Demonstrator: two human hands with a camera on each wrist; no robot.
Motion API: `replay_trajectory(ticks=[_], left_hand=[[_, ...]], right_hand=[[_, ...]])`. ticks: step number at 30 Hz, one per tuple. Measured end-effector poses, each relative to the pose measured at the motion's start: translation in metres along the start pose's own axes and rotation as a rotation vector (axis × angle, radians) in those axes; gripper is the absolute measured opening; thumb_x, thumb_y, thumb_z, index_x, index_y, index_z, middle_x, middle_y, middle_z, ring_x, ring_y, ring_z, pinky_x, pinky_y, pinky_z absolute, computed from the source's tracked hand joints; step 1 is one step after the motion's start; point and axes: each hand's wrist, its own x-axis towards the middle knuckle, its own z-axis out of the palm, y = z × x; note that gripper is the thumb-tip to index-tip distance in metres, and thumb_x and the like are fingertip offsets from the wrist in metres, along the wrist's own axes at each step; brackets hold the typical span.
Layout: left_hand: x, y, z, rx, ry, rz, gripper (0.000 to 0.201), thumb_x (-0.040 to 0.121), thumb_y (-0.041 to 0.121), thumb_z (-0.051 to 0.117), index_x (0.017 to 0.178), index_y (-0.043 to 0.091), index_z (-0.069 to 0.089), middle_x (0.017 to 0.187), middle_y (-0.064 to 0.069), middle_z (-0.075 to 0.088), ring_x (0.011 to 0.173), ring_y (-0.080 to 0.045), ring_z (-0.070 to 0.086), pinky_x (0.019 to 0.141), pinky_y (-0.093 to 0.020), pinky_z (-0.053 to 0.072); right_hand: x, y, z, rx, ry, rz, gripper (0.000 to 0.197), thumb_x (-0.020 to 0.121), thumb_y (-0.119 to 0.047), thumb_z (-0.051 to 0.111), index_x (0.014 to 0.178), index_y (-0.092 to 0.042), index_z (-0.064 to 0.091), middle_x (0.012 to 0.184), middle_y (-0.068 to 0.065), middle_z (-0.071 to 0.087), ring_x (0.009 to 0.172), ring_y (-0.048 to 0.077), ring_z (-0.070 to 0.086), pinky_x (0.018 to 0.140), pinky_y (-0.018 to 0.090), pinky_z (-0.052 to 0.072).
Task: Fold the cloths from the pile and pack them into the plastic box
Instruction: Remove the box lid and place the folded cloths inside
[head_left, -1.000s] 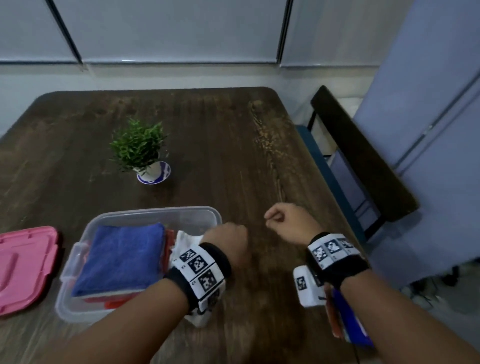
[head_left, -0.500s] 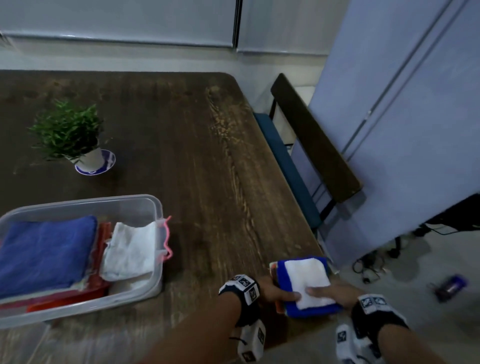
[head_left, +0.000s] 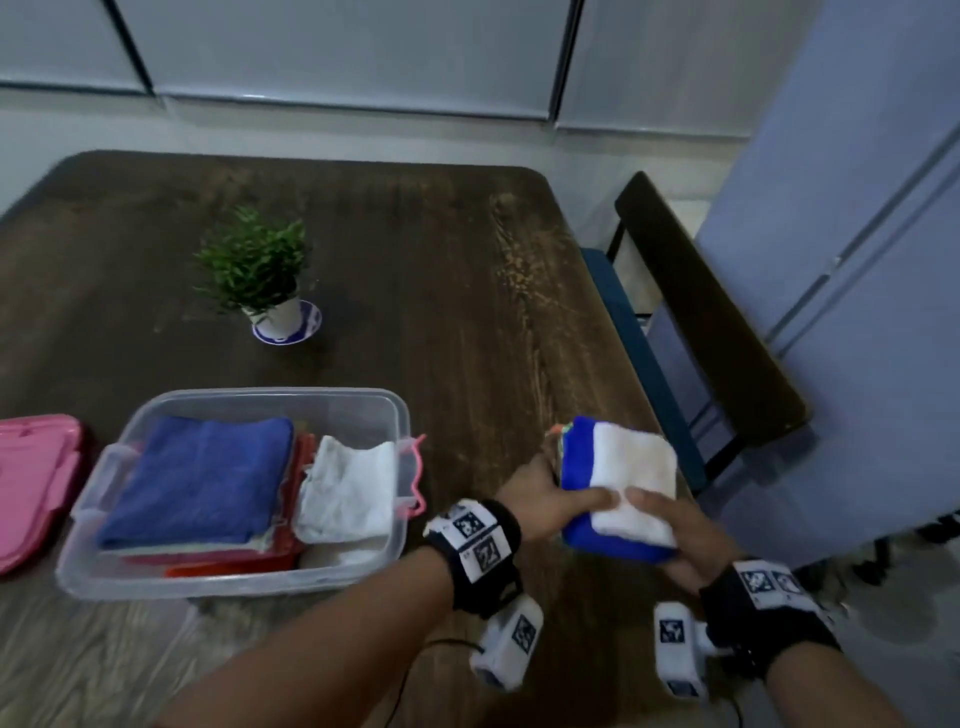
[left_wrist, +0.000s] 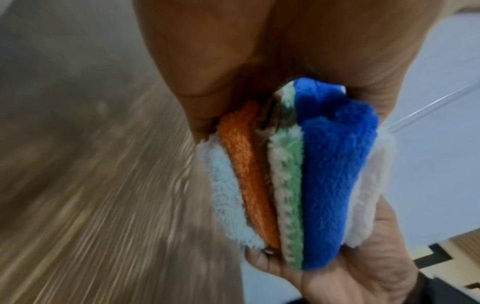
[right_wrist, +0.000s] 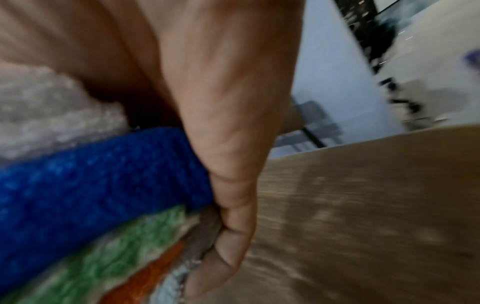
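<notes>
Now both hands, left hand (head_left: 543, 506) and right hand (head_left: 685, 535), hold a stack of fluffy folded cloths (head_left: 618, 491), white on top, above the bench's (head_left: 441, 291) right edge, each grip pinching it. Nearer the left edge, the clear plastic box (head_left: 395, 415) holds folded cloths.

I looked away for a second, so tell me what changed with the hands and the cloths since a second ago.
Both hands took hold of the stack of cloths at the table's right edge: left hand and right hand now grip it together, lifted and nearer the box. A second ago they held no stack, and the left was at the box. The box's cloths, pink lid and plant stayed put.
</notes>
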Motion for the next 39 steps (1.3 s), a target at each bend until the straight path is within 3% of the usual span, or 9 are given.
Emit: replay_trajectory(ticks=[5,12,17,22,25,30,33,36,39], left_hand=[[-0.046,0.061,-0.112,0.13,0.172,0.102,0.029,0.079,0.054,0.071,0.093,0.031,0.06,0.095,0.015,0.067,0.087,-0.005,0.063,0.078,-0.021,0.049],[-0.086,0.003,-0.235,-0.071,0.351,-0.099,0.07,0.05,0.065,0.075,0.103,0.019,0.072,0.098,-0.002,0.076,0.092,-0.026,0.072,0.091,-0.05,0.055],[-0.09,-0.054,-0.258,-0.165,0.356,-0.263,0.072,0.051,0.054,0.066,0.111,0.012,0.067,0.102,-0.009,0.074,0.094,-0.029,0.07,0.091,-0.049,0.055],[-0.088,-0.079,-0.254,-0.17,0.28,-0.307,0.037,0.092,0.023,0.054,0.126,0.008,0.058,0.113,-0.011,0.069,0.102,-0.026,0.065,0.092,-0.037,0.052],[-0.084,-0.088,-0.248,-0.015,0.2,-0.338,0.067,0.076,0.044,0.053,0.136,0.015,0.052,0.13,-0.007,0.061,0.116,-0.023,0.059,0.107,-0.04,0.043],[-0.081,-0.088,-0.251,0.118,0.153,-0.39,0.049,0.093,0.036,0.054,0.137,0.015,0.05,0.136,-0.003,0.055,0.122,-0.022,0.053,0.107,-0.033,0.039],[-0.073,-0.095,-0.252,0.149,0.183,-0.431,0.083,0.073,0.05,0.064,0.143,0.015,0.039,0.141,-0.007,0.052,0.123,-0.024,0.053,0.107,-0.035,0.04],[-0.078,-0.084,-0.245,0.263,0.211,-0.44,0.078,0.093,0.035,0.054,0.153,0.01,0.011,0.15,-0.014,0.038,0.135,-0.028,0.041,0.112,-0.035,0.032],[-0.081,-0.081,-0.239,0.394,0.207,-0.398,0.078,0.098,0.031,0.047,0.153,0.008,-0.003,0.151,-0.015,0.038,0.137,-0.028,0.04,0.114,-0.036,0.03]], right_hand=[[0.003,-0.059,0.102,0.022,-0.19,-0.135,0.042,0.081,-0.021,0.065,0.121,-0.01,0.061,0.115,0.02,0.071,0.108,0.035,0.066,0.102,0.052,0.047],[0.037,-0.026,0.236,-0.217,-0.284,-0.055,0.045,0.089,-0.026,0.07,0.13,-0.014,0.056,0.118,0.016,0.071,0.111,0.032,0.068,0.102,0.051,0.05],[0.062,0.016,0.281,-0.422,-0.168,0.054,0.062,0.08,-0.036,0.076,0.132,-0.014,0.051,0.11,0.01,0.073,0.097,0.028,0.072,0.089,0.046,0.059],[0.066,0.019,0.297,-1.07,-0.068,-0.001,0.085,0.083,-0.055,0.063,0.151,-0.014,0.031,0.14,0.008,0.055,0.123,0.027,0.056,0.103,0.036,0.045],[0.063,0.02,0.298,-1.299,-0.039,-0.043,0.08,0.093,-0.048,0.057,0.153,-0.008,0.022,0.145,0.011,0.05,0.129,0.029,0.052,0.102,0.035,0.043],[0.055,0.013,0.295,-1.486,0.026,-0.15,0.069,0.086,-0.053,0.064,0.14,-0.013,0.047,0.135,0.009,0.059,0.118,0.026,0.06,0.097,0.035,0.051],[0.046,0.004,0.292,-1.557,0.109,-0.375,0.075,0.083,-0.041,0.072,0.145,-0.019,0.035,0.14,0.006,0.048,0.124,0.026,0.053,0.1,0.036,0.049],[0.043,0.005,0.291,-1.655,-0.124,-0.564,0.055,0.084,-0.02,0.072,0.132,-0.028,0.047,0.141,-0.005,0.038,0.124,0.018,0.048,0.101,0.032,0.046],[0.047,0.011,0.289,-1.732,-0.341,-0.476,0.053,0.085,-0.013,0.07,0.132,-0.03,0.054,0.145,-0.011,0.034,0.129,0.017,0.046,0.105,0.034,0.045]])
